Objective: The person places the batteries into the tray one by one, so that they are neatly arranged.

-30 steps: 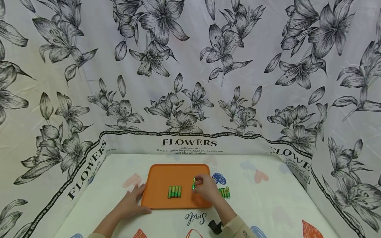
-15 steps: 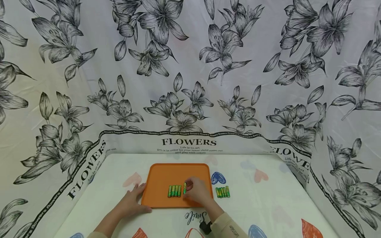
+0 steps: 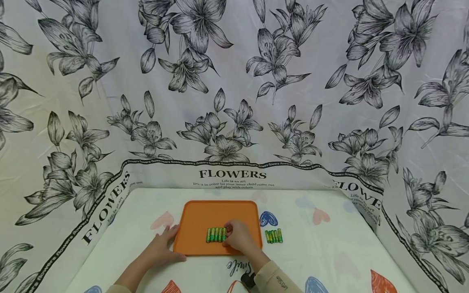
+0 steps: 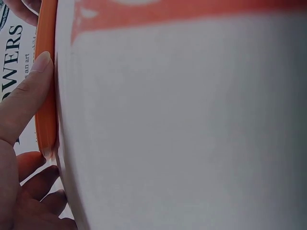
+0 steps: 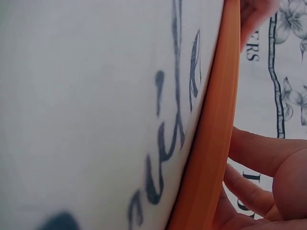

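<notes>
Several green-and-yellow batteries (image 3: 212, 235) lie side by side in a row on the orange tray (image 3: 198, 215). My right hand (image 3: 238, 237) pinches one more battery (image 3: 224, 233) upright in line with the row, right at its right end; my fingers partly cover it. In the right wrist view the tray's wall hides that battery, and only my thumb and curled fingers show behind it. My left hand (image 3: 161, 246) holds the tray's front left corner, with the thumb (image 4: 41, 72) against the front wall and the other fingers round the side.
To the right of the tray, several more batteries (image 3: 274, 236) lie in a row on the white printed tablecloth (image 3: 329, 252). A small black object (image 3: 248, 280) sits at my right wrist. A flower-patterned curtain (image 3: 234, 81) closes off the back and sides.
My right hand has carried a battery leftward across the tray and lowered it to the right end of the row. My left hand has stayed at the corner.
</notes>
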